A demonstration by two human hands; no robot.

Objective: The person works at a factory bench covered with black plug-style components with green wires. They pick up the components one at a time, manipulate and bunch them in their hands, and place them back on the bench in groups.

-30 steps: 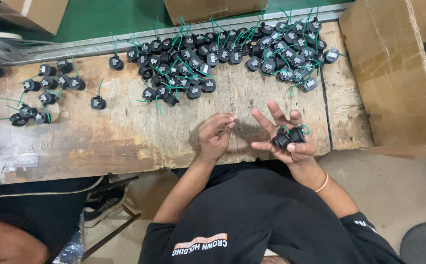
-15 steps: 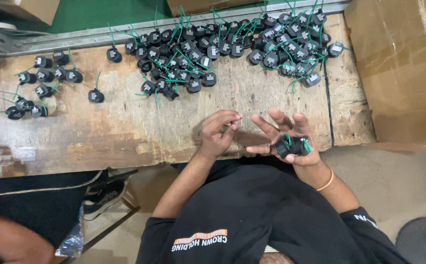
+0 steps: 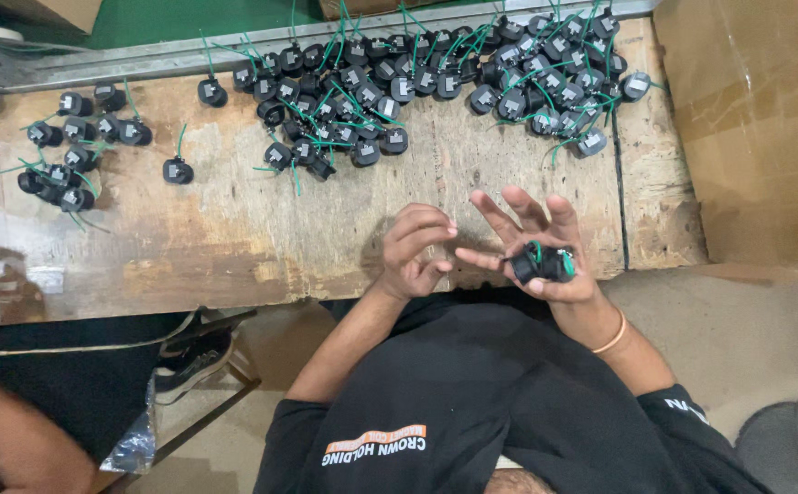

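Here, watching from my station, I see the right hand (image 3: 538, 249) with its fingers fanned out, cradling a small cluster of black parts (image 3: 542, 263) with green leads against the palm, the thumb seeming to pin them in place. They sit just above the near edge of the wooden bench (image 3: 234, 238). The left hand (image 3: 410, 252) is curled just beside it, fingertips drawn together. I cannot tell whether it pinches anything. As I judge it, the hold on the cluster is loose, so a tilt of the palm could tip a part off the bench edge onto the floor. The thin green leads could also snag between those spread fingers. The big heap of like parts (image 3: 436, 82) lies well apart at the far side.
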